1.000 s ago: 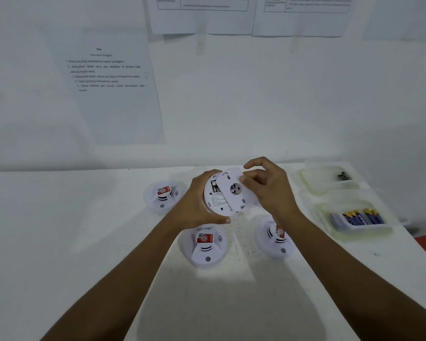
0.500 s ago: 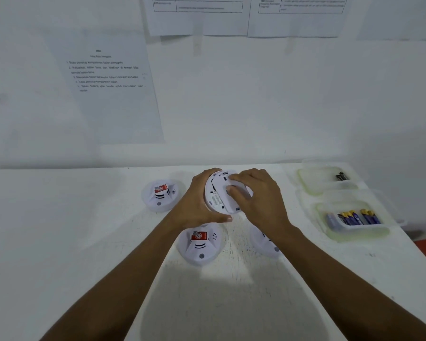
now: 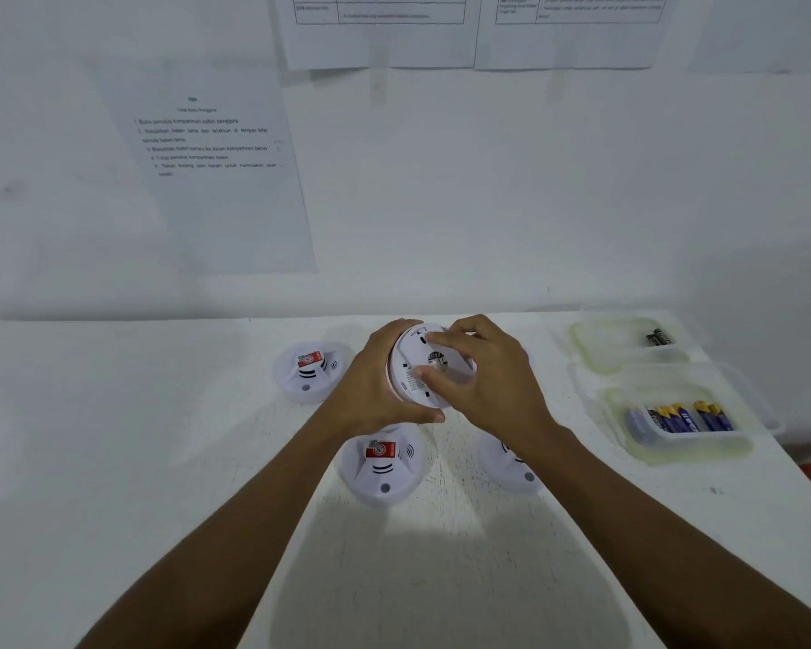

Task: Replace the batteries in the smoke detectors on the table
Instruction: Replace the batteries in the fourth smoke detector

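Observation:
My left hand (image 3: 375,381) grips a white round smoke detector (image 3: 415,367) by its rim, lifted above the table with its back facing me. My right hand (image 3: 483,377) holds the round back cover against that back, fingers curled over its top edge and thumb on its face. Three more white detectors lie on the table: one at the far left (image 3: 311,371), one near the front (image 3: 382,463), and one (image 3: 511,466) partly hidden under my right forearm.
At the right, a clear tub (image 3: 647,442) holds several blue and yellow batteries (image 3: 689,416). Behind it a second clear tub (image 3: 600,348) holds dark batteries (image 3: 658,338). Printed sheets hang on the wall behind the white table (image 3: 113,437).
My right hand brought the round cover from beside the detector onto its back and now grips it there. The left hand kept its hold on the detector.

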Demonstrator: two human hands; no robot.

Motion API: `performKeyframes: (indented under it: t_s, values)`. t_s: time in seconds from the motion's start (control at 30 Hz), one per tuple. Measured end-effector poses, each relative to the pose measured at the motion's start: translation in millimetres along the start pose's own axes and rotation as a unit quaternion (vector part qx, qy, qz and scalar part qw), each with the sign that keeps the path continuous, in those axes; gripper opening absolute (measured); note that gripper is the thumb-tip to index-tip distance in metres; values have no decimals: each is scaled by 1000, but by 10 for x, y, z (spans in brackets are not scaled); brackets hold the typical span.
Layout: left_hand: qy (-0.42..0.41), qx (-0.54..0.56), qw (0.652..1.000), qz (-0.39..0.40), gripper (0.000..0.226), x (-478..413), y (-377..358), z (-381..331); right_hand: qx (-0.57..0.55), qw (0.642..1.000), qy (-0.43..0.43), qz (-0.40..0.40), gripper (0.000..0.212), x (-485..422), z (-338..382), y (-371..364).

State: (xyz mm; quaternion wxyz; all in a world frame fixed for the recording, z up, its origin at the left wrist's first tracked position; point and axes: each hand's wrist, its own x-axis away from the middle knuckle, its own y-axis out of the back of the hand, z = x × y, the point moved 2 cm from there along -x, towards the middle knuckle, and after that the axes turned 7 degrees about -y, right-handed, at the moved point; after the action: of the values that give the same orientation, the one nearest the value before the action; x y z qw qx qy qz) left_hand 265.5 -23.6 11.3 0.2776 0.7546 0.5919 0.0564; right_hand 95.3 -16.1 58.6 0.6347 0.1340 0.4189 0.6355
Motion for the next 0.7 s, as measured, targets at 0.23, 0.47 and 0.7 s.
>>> performKeyframes:
  t_s: [0.23,0.47,0.7]
  values:
    - [6,-10,1000,-5,95,18,39,-134,1,1000,-13,4,58,7,36,29]
    - [-7,-12,999,-33,104,17,20,-268,-30,997,-64,-24,55,-12,119,43]
    - [9,27,998,-64,115,11,33,-210,-46,997,-58,-3,53,-66,149,53]
